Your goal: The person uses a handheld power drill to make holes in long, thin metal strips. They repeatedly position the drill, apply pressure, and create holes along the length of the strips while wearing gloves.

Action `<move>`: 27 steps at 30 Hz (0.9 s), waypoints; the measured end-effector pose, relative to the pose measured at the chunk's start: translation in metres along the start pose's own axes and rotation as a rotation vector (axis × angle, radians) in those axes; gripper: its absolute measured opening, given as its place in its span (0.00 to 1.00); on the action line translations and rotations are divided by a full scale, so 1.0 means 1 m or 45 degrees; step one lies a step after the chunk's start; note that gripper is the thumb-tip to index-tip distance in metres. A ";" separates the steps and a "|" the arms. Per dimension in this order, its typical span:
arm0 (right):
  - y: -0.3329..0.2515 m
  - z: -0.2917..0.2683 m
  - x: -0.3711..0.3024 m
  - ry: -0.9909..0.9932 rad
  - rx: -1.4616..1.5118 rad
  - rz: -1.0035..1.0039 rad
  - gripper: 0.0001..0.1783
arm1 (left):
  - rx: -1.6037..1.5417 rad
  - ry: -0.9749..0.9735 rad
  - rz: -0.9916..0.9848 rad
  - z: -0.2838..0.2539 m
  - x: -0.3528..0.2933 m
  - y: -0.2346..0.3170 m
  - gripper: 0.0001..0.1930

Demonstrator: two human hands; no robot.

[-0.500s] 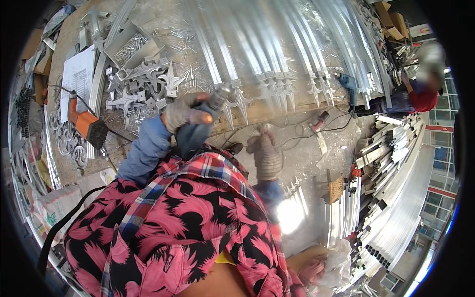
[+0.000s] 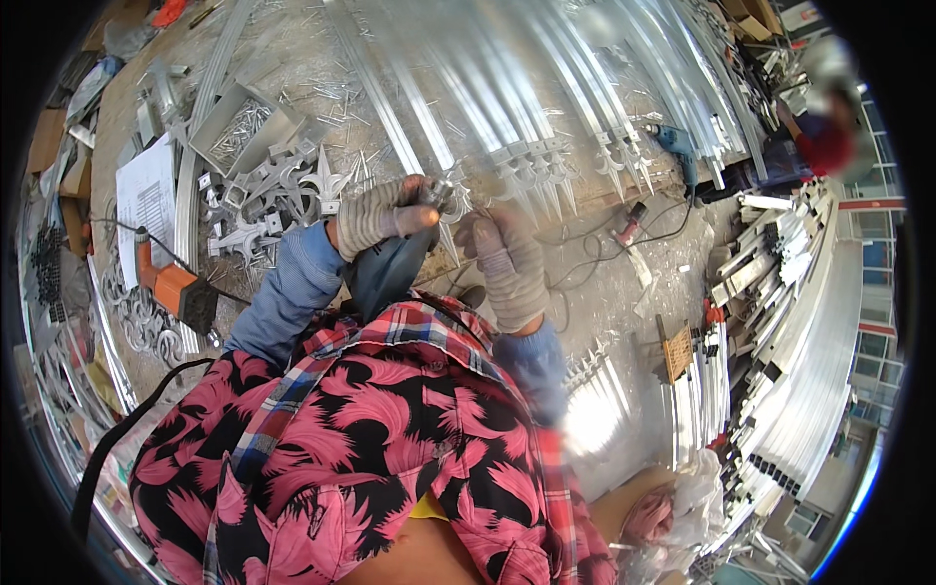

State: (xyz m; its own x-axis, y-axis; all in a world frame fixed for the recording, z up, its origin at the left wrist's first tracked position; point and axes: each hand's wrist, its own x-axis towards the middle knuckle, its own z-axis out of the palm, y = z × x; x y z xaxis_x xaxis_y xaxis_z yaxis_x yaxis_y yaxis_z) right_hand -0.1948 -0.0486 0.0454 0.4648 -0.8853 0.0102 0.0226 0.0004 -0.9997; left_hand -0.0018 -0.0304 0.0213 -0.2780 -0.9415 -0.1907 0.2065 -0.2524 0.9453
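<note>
My left hand [image 2: 375,216], in a striped knit glove with thumb and finger tips showing, is closed round a grey-blue power tool [image 2: 390,271]. Its metal nose [image 2: 446,194] sticks out past my thumb, pointing away from me. Just right of that nose is my right hand [image 2: 505,263], in a similar glove. The right fingers are curled together; anything between them is too small or hidden to make out. Beyond both hands, silver bars with spear-shaped tips [image 2: 531,166] lie on the worktable. A pile of loose metal spear-point fittings [image 2: 283,190] sits left of the tool.
An open box [image 2: 278,129] holds thin metal pins beside a paper sheet [image 2: 146,210]. An orange power tool [image 2: 180,292] lies at left. At right are a blue drill [image 2: 675,146], a cable, stacked metal profiles [image 2: 780,292] and another person in red [image 2: 829,141].
My right hand has risen and come left, close to the tool's nose. The tool's nose has tipped lower in my left hand. The whole view has shifted slightly.
</note>
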 end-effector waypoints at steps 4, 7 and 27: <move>0.000 0.007 0.003 -0.075 -0.019 0.089 0.16 | -0.154 -0.065 -0.048 0.004 0.001 0.009 0.24; -0.008 0.016 0.007 -0.080 -0.029 0.097 0.15 | -0.055 -0.093 -0.046 -0.013 0.006 0.001 0.23; 0.019 0.008 0.025 -0.162 -0.215 0.244 0.17 | 0.157 -0.008 -0.017 -0.010 0.019 -0.030 0.16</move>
State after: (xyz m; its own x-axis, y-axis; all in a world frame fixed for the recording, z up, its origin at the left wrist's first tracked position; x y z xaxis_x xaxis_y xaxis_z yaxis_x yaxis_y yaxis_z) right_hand -0.1755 -0.0670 0.0269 0.5539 -0.8111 -0.1877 -0.2193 0.0753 -0.9727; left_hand -0.0037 -0.0432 -0.0139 -0.2858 -0.9368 -0.2018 0.0857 -0.2348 0.9683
